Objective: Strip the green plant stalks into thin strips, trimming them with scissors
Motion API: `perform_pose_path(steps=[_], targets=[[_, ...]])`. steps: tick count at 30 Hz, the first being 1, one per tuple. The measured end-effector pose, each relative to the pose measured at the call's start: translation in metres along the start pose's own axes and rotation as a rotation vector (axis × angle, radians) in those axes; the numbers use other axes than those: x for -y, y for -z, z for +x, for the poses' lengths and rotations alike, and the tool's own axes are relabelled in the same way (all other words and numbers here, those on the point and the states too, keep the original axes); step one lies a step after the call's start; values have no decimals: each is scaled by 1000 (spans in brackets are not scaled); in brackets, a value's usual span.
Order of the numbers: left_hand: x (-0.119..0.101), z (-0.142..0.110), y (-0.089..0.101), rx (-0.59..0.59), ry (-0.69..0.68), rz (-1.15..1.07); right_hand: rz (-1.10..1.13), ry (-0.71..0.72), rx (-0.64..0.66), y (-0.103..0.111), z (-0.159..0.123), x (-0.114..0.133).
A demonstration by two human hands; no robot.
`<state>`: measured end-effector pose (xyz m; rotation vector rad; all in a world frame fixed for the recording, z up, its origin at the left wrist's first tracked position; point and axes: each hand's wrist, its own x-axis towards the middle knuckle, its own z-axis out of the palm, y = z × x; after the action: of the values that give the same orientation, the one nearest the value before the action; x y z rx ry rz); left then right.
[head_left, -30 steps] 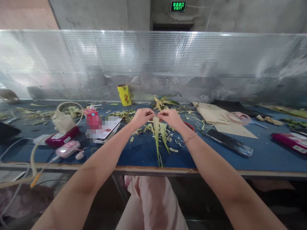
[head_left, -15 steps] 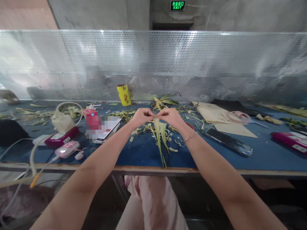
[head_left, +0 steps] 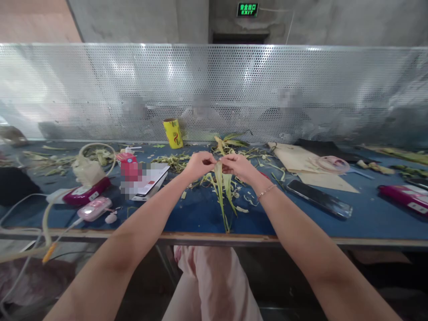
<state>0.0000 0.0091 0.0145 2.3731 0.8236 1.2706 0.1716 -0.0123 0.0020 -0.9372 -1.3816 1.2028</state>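
Long pale green leaf strips (head_left: 219, 185) hang from my fingertips over the blue table, their thin ends trailing toward its front edge. My left hand (head_left: 200, 165) is closed in a pinch at the top of the strips. Close against it, my right hand (head_left: 239, 167) also pinches the leaf top, with the fingers curled. The exact grip point lies partly hidden behind the fingertips. Curled plant scraps (head_left: 242, 196) lie beneath and around both hands. Behind them rests a bunch of larger green and yellowish leaves (head_left: 234, 139).
A yellow cylinder (head_left: 173, 133) stands before the perforated metal panel (head_left: 227, 76). To the right are a dark phone (head_left: 319, 199), brown paper (head_left: 289, 158) and a magenta device (head_left: 403, 198). On the left sit a pink box (head_left: 129, 167), a pink gadget (head_left: 94, 208) and cables.
Both hands stay at the leaf strips. The right hand's fingers have shifted slightly downward and curled more, and the strips' lower tips have swung a little left.
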Motion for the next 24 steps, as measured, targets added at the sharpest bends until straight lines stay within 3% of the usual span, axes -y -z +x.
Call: perform_pose_path(steps=[6,11,18,24], targets=[[-2,0,1,-22,-82,60,76,12,-56,-2,1,2],[-5,-1,0,-48,14,-18,118,8,-45,-1,0,3],[-5,1,2,58,205,-253,114,-49,-57,-1,-4,8],[-3,3,1,64,283,-271,99,-55,-65,-2,-3,7]])
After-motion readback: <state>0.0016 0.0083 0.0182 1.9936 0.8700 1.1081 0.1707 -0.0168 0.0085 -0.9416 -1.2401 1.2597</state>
